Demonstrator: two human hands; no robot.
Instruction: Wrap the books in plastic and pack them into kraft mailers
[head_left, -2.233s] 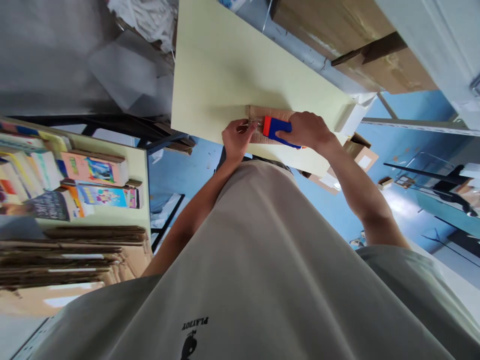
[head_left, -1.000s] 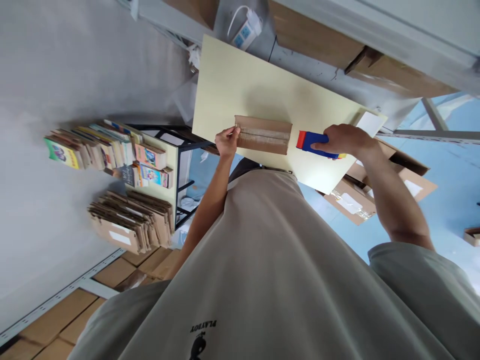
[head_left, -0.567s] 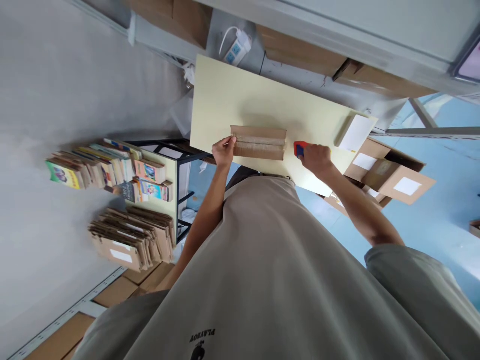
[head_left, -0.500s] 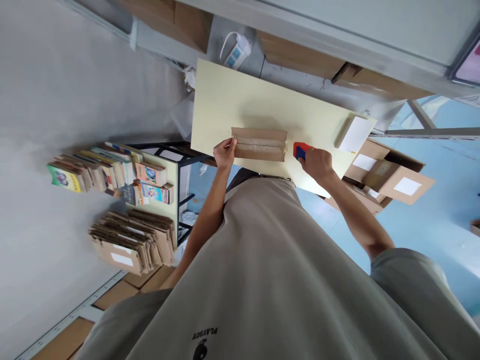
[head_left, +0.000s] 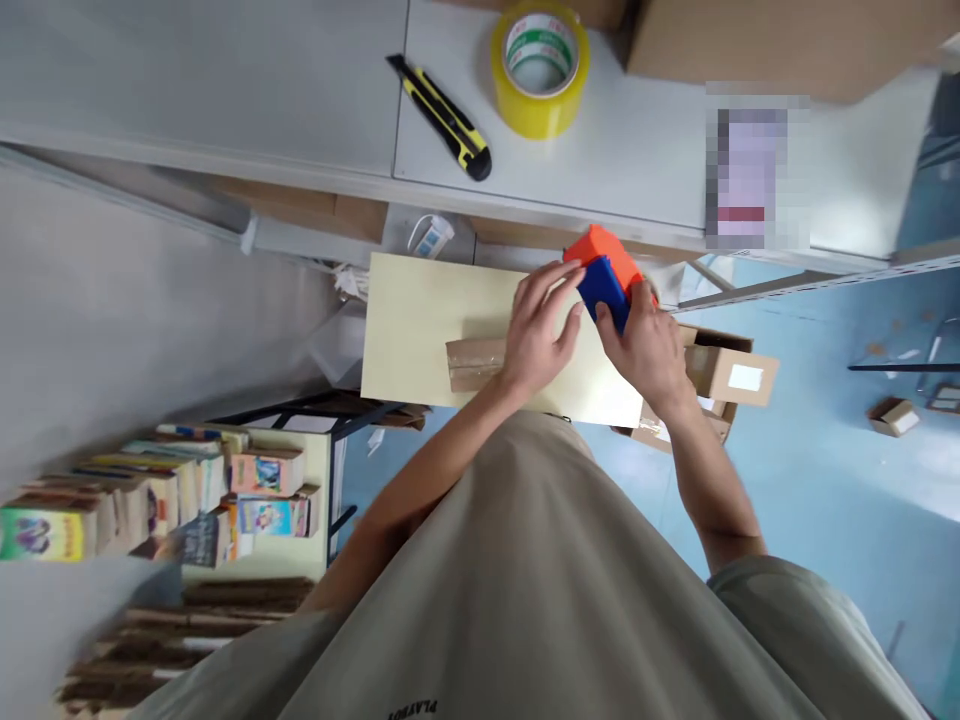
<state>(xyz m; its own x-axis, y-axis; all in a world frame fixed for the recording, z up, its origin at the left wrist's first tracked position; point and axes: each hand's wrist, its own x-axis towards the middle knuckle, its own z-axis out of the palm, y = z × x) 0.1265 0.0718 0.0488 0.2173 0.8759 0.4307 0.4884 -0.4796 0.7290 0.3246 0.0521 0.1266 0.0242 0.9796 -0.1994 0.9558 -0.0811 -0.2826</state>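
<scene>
A flat brown cardboard parcel [head_left: 474,362] with tape along its middle lies on the pale yellow table [head_left: 420,310]. My left hand [head_left: 538,335] hovers over the parcel's right end with fingers spread, its fingertips at a blue and orange tape dispenser [head_left: 604,272]. My right hand [head_left: 646,345] grips that dispenser from below and holds it raised above the table's right part. Most of the parcel's right half is hidden under my left hand.
A grey shelf [head_left: 300,90] above the table carries a yellow tape roll [head_left: 538,68] and a yellow-black utility knife [head_left: 447,120]. Cardboard boxes with white labels [head_left: 724,375] sit right of the table. Books [head_left: 187,490] and flattened cartons [head_left: 180,620] are stacked at the left.
My right hand has lifted the dispenser off the table and turned it upward. My left hand left the parcel's left end and moved right, over the parcel toward the dispenser. The view tilted up to the shelf.
</scene>
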